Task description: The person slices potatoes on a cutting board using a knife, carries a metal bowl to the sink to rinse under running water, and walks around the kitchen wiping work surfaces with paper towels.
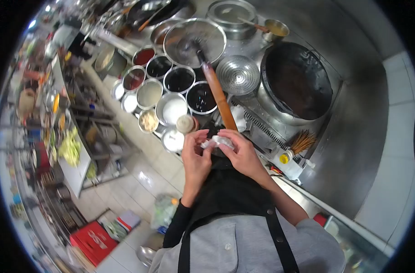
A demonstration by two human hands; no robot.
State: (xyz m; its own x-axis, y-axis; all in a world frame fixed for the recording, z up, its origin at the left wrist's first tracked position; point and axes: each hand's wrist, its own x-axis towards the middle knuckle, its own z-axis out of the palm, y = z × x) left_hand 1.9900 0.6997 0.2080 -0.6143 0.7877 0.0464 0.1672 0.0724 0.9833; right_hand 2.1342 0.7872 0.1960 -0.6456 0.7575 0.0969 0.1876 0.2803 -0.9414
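Observation:
My left hand point(197, 157) and my right hand point(239, 152) meet in front of the black apron, at the edge of the cooking station. Between their fingertips they pinch a small crumpled white thing point(219, 141), perhaps plastic or paper. Just beyond the hands ends the wooden handle point(219, 93) of a ladle that rests in a large metal bowl point(175, 43). To the left of the handle stand several round containers with dark sauces, red sauce and white powder point(174, 108). A lidded jar point(185, 123) is close to my left hand.
A dark wok point(298, 82) sits on the right burner beside a perforated strainer point(238, 75). A bamboo brush point(303, 142) and a yellow-capped bottle point(286, 157) lie near the front edge. Further left are a prep table point(77, 175), a red box point(93, 243) and a person point(71, 38).

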